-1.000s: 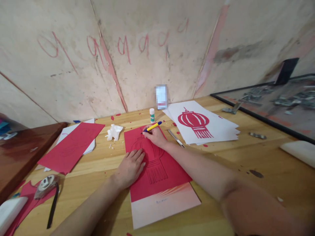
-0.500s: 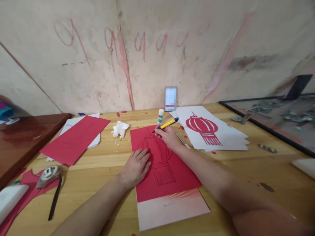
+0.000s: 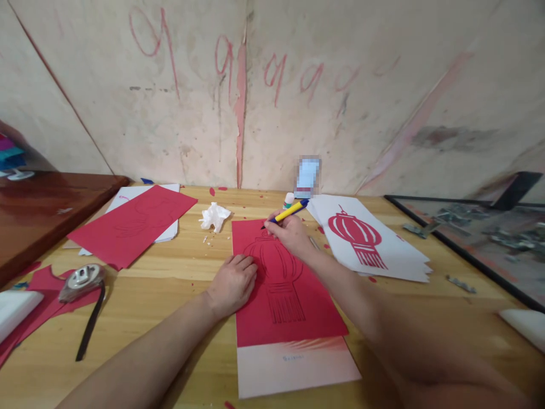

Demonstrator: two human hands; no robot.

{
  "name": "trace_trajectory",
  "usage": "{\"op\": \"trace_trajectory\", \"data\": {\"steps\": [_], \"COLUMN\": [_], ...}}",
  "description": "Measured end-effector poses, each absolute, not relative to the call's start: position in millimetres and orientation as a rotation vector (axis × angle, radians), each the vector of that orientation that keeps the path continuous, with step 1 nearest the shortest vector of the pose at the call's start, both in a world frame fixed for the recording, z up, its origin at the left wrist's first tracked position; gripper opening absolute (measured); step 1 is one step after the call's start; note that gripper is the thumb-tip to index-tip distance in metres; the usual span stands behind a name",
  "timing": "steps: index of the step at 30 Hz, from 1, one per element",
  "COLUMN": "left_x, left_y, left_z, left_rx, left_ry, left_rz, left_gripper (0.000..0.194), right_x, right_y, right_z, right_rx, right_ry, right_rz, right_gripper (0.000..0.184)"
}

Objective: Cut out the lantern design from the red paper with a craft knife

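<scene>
My right hand [image 3: 292,234] grips a yellow and blue pen [image 3: 293,210], its tip at the top of a lantern outline on a red sheet of paper [image 3: 321,324]. Dark lines form the lantern's ribbed body and tassel fringe. Resting on the left edge of that sheet is my left hand [image 3: 233,287], palm down with its fingers laid on the paper. Under the red sheet, a pale printed sheet or booklet [image 3: 298,372] sticks out at the near end. To the right, a red cut-paper lantern [image 3: 355,232] lies on a stack of white sheets [image 3: 398,258].
Behind my right hand stand a glue stick [image 3: 289,199] and a phone [image 3: 308,175] against the wall. Crumpled tissue [image 3: 214,217] lies left of the work. Farther left are another red sheet [image 3: 136,227] with a drawing and a tape measure [image 3: 84,277]. A black-edged panel [image 3: 451,227] is at right.
The camera view has turned, so the wall marks sit higher and farther right. My right hand keeps the pen near the lantern's top; my left hand stays on the paper's left edge.
</scene>
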State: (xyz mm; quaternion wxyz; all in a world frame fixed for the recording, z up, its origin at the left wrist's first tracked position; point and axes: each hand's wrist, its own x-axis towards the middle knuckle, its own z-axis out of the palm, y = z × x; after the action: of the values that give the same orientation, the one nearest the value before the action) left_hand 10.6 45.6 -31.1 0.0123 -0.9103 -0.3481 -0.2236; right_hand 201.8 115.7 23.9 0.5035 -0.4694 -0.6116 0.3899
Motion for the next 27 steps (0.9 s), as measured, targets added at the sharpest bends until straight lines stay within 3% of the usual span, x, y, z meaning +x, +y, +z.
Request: {"op": "trace_trajectory", "data": {"steps": [8,27], "left_x": [3,6], "left_y": [55,51], "left_z": [-31,-28], "left_rx": [-2.882,-2.895], "left_ry": [-1.094,-1.165], "left_rz": [-0.967,-0.835], "left_gripper": [0.024,0.024], "right_x": [193,199], "right_y": [136,136], "right_z": [-30,-36], "right_rx": [-1.101,-1.208], "right_ry": [-1.530,-1.625], "right_rz": [0.888,0.803], "right_gripper": [0.016,0.015]}}
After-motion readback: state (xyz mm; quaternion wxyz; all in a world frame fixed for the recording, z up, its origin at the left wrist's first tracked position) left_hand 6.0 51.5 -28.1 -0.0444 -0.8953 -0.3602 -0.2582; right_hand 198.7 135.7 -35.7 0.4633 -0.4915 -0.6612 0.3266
